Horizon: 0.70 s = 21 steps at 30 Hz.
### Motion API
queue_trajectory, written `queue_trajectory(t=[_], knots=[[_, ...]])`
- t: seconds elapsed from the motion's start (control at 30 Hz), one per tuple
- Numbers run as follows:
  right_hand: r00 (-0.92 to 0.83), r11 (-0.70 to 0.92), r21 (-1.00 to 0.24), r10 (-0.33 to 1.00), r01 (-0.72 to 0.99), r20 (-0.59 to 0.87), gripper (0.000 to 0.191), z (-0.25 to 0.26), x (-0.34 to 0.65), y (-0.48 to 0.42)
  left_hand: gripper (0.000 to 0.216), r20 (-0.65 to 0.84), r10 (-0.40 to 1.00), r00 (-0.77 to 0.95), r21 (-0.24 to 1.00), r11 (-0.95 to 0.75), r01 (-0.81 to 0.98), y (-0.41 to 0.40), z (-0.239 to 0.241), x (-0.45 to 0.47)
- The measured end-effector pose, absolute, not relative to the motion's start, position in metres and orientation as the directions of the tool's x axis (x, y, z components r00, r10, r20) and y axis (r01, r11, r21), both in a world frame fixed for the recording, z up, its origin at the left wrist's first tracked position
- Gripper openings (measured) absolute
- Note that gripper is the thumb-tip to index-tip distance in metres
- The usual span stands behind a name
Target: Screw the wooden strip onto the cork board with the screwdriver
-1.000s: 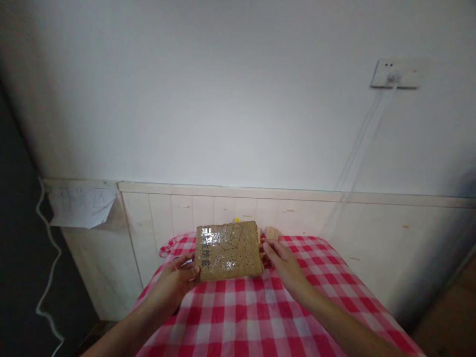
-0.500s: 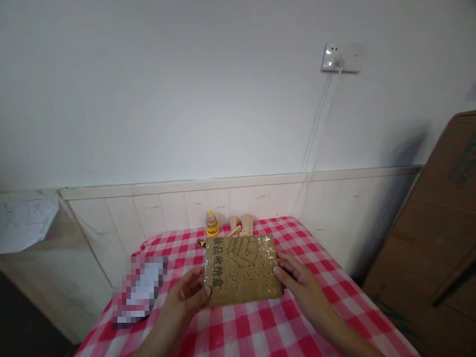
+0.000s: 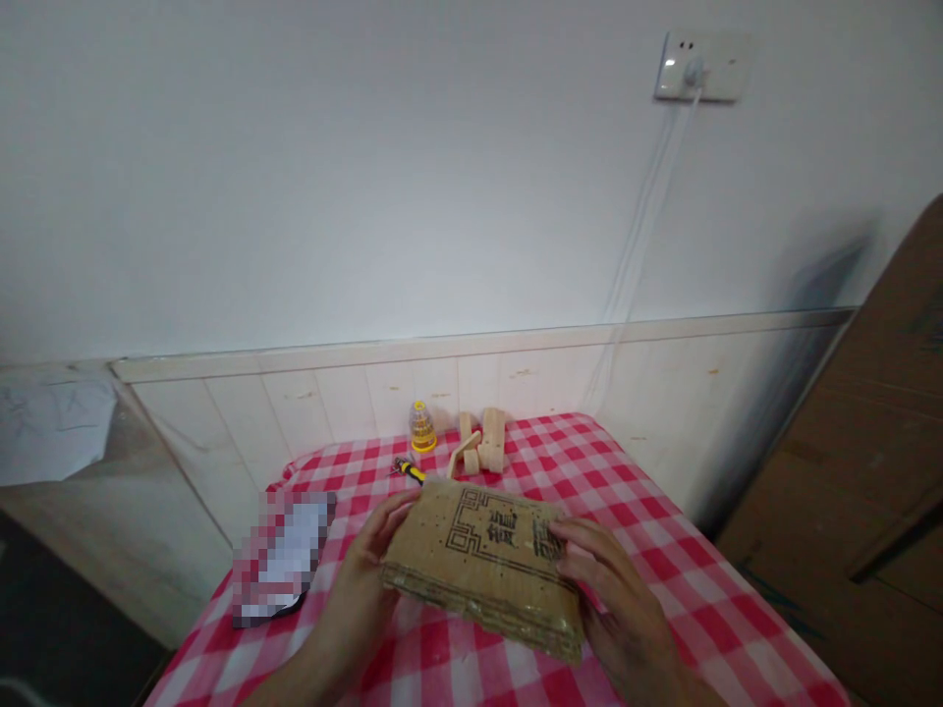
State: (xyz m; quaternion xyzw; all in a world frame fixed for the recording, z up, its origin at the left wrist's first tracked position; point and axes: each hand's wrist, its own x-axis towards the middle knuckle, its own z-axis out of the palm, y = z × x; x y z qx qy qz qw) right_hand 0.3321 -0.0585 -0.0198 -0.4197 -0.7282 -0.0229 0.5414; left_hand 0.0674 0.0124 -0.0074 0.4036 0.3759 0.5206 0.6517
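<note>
I hold a flat brown cardboard-coloured board (image 3: 482,565) with black printed characters and a maze-like pattern, just above a table with a red-and-white checked cloth (image 3: 648,550). Its layered near edge faces me. My left hand (image 3: 368,579) grips the board's left side with fingers curled round the edge. My right hand (image 3: 615,599) clasps its right end, fingers lying over the top face.
At the far edge of the table stand a small yellow screwdriver-bit holder (image 3: 421,428), a yellow-handled screwdriver (image 3: 408,469) and some pale wooden pieces (image 3: 482,442). A blurred-out flat object (image 3: 284,560) lies at left. A wall socket (image 3: 703,67) with a cable hangs above; a brown cabinet (image 3: 869,471) stands at right.
The board has been turned over and tilted toward me: the dotted, taped face gave way to one with printed characters. Both hands shifted their grip with it.
</note>
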Motion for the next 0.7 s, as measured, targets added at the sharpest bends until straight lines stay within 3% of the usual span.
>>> queue_trajectory(t=[0.1, 0.2, 0.37, 0.7], knots=[[-0.151, 0.633, -0.183, 0.436, 0.752, 0.887, 0.042, -0.032, 0.336, -0.062, 0.082, -0.192, 0.948, 0.254, 0.844, 0.291, -0.450, 0.010, -0.004, 0.065], [-0.223, 0.596, -0.078, 0.414, 0.799, 0.883, 0.048, -0.037, 0.342, -0.066, 0.072, -0.225, 0.926, 0.303, 0.793, 0.355, -0.495, 0.008, -0.004, 0.059], [-0.110, 0.487, -0.183, 0.512, 0.854, 0.852, 0.041, -0.043, 0.344, -0.074, 0.069, -0.147, 0.928, 0.343, 0.824, 0.307, -0.476, 0.005, -0.004, 0.053], [-0.149, 0.530, -0.134, 0.456, 0.837, 0.877, 0.046, -0.057, 0.346, -0.076, 0.061, -0.137, 0.922, 0.362, 0.807, 0.316, -0.499, 0.003, -0.005, 0.050]])
